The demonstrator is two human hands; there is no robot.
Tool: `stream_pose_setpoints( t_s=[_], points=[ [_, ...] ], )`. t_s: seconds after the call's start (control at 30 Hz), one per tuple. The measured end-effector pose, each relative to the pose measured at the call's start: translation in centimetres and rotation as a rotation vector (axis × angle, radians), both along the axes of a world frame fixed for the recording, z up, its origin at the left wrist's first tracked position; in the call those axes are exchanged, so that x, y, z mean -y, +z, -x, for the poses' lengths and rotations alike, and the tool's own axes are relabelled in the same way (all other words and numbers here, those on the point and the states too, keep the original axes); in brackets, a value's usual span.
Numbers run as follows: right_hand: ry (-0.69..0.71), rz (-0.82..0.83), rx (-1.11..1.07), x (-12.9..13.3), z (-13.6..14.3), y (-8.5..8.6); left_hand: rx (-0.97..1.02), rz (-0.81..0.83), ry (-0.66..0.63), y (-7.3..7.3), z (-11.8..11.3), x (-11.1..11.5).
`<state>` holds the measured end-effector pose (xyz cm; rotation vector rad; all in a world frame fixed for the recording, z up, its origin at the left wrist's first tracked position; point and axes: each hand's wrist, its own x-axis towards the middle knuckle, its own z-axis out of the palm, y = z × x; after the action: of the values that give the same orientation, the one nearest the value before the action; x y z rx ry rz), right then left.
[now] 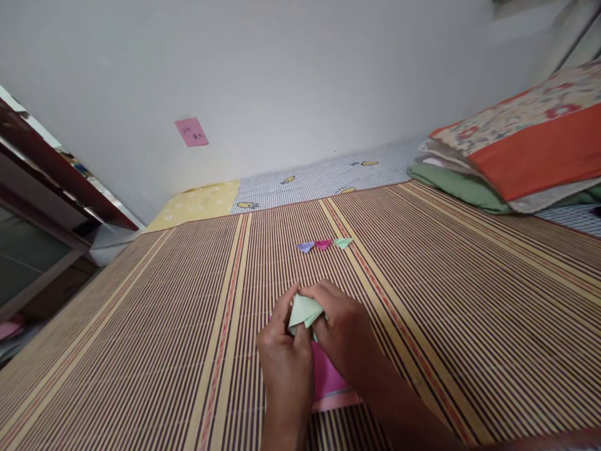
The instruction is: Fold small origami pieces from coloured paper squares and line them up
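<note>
The fingers (283, 308) of the left hand (285, 354) and right hand (347, 322) were closed on a folded pale green paper (305, 310), held between them. Nearer the wearer than the fingers, partly hidden, a magenta sheet (327, 376) lay on the striped mat (154, 326). Ahead of the fingers, a lavender triangle (306, 247), a magenta triangle (323, 244) and a green triangle (343, 242) lay in a row.
</note>
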<state>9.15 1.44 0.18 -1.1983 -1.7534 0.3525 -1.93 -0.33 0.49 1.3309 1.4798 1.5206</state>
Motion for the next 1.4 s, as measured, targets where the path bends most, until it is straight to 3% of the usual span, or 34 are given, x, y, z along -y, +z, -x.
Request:
stream_pose_setpoints(
  t_s=[0.1,0.2,0.43,0.57,0.83,1.03,1.07,1.17,1.23,1.4],
  points=[
    [-0.004,-0.089,0.152,0.2,0.6,-0.1,-0.020,-0.023,0.048,0.1,0.6,0.0],
    [-0.045,-0.156,0.172,0.5,1.2,-0.4,-0.053,-0.066,0.103,0.2,1.0,0.1],
    [0.008,-0.168,-0.153,0.7,1.1,0.1,-0.040,-0.120,0.074,0.3,0.7,0.5],
    [0.022,-0.119,-0.232,0.6,0.8,0.4,0.022,-0.086,0.072,0.5,0.8,0.5],
    [-0.013,-0.069,-0.178,0.0,-0.1,0.5,0.018,0.009,-0.160,1.3,1.2,0.4],
    [-0.016,-0.129,-0.170,-0.2,-1.0,0.6,0.371,0.188,-0.588,2.4,2.9,0.5],
    [-0.001,-0.143,-0.152,-0.2,-0.9,0.5,0.438,0.209,-0.582,2.3,3.1,0.4],
    [0.068,-0.129,-0.105,-0.1,-0.4,0.2,0.565,0.261,-0.388,1.6,3.2,-0.2],
    [0.107,-0.076,-0.114,0.0,0.0,0.1,0.606,0.288,-0.347,1.0,3.2,-0.7],
    [0.222,0.243,-0.281,-0.5,-0.9,0.5,0.622,0.192,-0.191,-0.1,3.5,-1.4]
  ],
)
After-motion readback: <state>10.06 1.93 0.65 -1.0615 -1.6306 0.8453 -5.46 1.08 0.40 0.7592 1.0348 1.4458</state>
